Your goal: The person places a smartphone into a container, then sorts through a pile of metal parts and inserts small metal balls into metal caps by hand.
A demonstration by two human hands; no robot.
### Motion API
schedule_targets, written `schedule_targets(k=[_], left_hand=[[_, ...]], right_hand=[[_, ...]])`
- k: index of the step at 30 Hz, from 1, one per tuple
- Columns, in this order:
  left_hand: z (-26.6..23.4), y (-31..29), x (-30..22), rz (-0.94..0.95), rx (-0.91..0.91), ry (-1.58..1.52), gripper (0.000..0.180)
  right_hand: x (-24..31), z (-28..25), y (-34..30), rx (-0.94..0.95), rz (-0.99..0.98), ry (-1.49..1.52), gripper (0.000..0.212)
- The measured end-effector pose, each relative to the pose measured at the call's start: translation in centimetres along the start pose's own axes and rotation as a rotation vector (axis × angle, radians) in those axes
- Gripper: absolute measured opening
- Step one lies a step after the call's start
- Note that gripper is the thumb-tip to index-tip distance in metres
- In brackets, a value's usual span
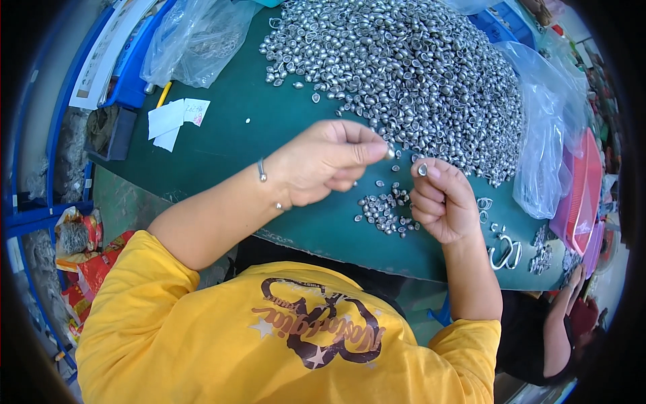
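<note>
My left hand [323,161] is above the green table [222,135], its thumb and forefinger closed on a small shiny metal piece [390,153]. Just right of it my right hand [442,202] pinches a small hollow metal cup [422,170] between thumb and finger, with the other fingers curled in. The two pieces are close together but apart. Below and between the hands lies a small cluster of similar cups [382,213]. Beyond them spreads a large heap of the same silvery cups [410,74].
Clear plastic bags [538,148] lie right of the heap, beside a red-pink basket [587,195]. Bent metal hooks [505,253] rest near the front right edge. Paper slips [167,122], a grey box [111,133] and another bag [198,44] are at left. Another person's arm [560,330] shows at right.
</note>
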State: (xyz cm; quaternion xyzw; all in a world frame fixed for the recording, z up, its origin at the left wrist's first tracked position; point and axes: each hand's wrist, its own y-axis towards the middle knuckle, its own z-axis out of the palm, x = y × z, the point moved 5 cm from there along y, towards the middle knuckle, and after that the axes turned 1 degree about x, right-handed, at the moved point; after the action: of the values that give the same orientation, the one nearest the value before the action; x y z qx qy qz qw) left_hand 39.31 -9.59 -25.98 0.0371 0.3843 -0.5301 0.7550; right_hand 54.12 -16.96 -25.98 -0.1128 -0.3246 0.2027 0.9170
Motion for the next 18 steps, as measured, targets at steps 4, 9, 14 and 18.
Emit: schedule_targets(k=[4,9,14,18], left_hand=[[0.6,-0.7,1.5,-0.070,0.117,-0.148,0.010],[0.6,-1.2,2.2,-0.041,0.156,-0.241,0.012],[0.5,-1.6,2.0,-0.042,0.150,-0.262,0.012],[0.1,-2.3,1.9,-0.052,0.152,-0.311,0.011]], right_hand=[[-0.6,1.0,0.1,0.110,-0.003,0.109,0.023],[-0.8,1.7,0.2,0.145,-0.038,0.211,0.025],[-0.9,1.5,0.2,0.193,-0.075,0.238,0.024],[-0.9,0.8,0.6,0.202,-0.108,0.239,0.022]])
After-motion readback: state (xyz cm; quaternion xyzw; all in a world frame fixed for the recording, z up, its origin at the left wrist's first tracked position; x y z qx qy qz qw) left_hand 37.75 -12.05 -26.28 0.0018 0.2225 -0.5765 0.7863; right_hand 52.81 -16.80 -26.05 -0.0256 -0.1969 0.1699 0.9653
